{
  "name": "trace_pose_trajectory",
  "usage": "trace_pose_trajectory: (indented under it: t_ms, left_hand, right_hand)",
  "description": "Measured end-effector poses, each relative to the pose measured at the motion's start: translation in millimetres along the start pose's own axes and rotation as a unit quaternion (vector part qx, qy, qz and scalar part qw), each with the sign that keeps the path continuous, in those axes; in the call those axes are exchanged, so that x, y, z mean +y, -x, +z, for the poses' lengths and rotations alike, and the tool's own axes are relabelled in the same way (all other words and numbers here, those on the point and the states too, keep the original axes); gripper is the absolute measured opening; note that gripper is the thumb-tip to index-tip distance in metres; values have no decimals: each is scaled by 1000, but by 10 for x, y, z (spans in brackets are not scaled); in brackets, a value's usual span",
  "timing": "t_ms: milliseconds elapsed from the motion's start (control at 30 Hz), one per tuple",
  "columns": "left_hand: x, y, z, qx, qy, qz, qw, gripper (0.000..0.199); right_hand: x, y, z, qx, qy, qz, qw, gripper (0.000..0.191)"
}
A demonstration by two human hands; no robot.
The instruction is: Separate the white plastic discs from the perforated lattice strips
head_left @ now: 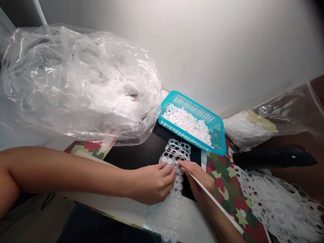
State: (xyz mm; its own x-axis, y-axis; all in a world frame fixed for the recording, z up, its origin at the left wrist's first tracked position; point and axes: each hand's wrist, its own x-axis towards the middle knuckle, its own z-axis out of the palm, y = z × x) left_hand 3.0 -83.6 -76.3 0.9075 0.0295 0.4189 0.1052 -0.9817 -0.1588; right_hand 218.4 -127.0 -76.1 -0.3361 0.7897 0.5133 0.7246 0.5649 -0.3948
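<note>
A translucent strip (pixel 173 212) with rows of round white discs runs from the front edge up onto a black mat (pixel 131 152). At its upper end the strip shows holes without discs. My left hand (pixel 154 184) lies over the strip's left side, fingers bent and fingertips pressed on the discs. From the right, my right hand (pixel 198 175) reaches in with its fingertips together at the strip's upper part, beside the holes. A thin white strip or edge (pixel 212 199) passes over my right hand and wrist. Whatever lies between the right fingertips is too small to name.
A blue basket (pixel 192 136) of white discs stands behind the mat. At the left is a large clear bag (pixel 83 91) with white pieces. To the right are another bag (pixel 249 130), a black object (pixel 275 156) and a pile of holed white strips (pixel 280 206) by the camouflage cloth (pixel 234 195).
</note>
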Motion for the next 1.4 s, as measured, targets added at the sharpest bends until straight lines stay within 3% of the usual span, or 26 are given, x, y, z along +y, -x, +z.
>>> trace_pose_trajectory:
  t_ms: [400, 567, 800, 1133, 1400]
  left_hand:
    - [3, -7, 1, -8, 15, -8, 1000, 30]
    - [-18, -35, -79, -20, 45, -47, 998, 27]
    - [-3, -23, -93, -17, 33, -67, 997, 25]
    - [-76, -65, -117, -56, 78, -54, 994, 26]
    - [-105, -73, -150, -45, 107, -56, 992, 23]
  right_hand:
    - [-123, -70, -57, 9, 0, 40, 999, 27]
    - [-79, -82, -64, -26, -12, 11, 1000, 27]
    - [-35, -26, -42, -43, -29, 22, 998, 30]
    - [12, 18, 11, -12, 3, -3, 1000, 33]
    - [-24, -3, 15, -2, 10, 13, 1000, 31]
